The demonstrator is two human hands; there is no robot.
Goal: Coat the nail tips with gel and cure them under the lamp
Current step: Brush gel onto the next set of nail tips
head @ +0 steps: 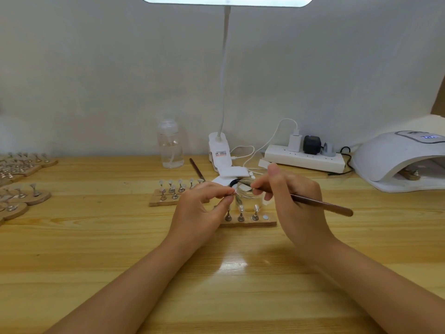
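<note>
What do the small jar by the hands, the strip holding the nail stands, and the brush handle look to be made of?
Small jar: clear glass, or possibly hard plastic; see-through, with bright glints. Strip: pale unfinished wood or cork, judging by its matt tan face and rough edge. Brush handle: glossy reddish brown, probably lacquered wood, though coated metal cannot be ruled out.

A clear pump bottle [170,144] is standing by the wall on the worktop [96,237] — a white power strip [304,159] is lying further right.

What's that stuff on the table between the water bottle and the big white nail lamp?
In the head view, between the clear bottle and the curing lamp stand the desk lamp's white clip base, its cable, and a white power strip with plugs.
</note>
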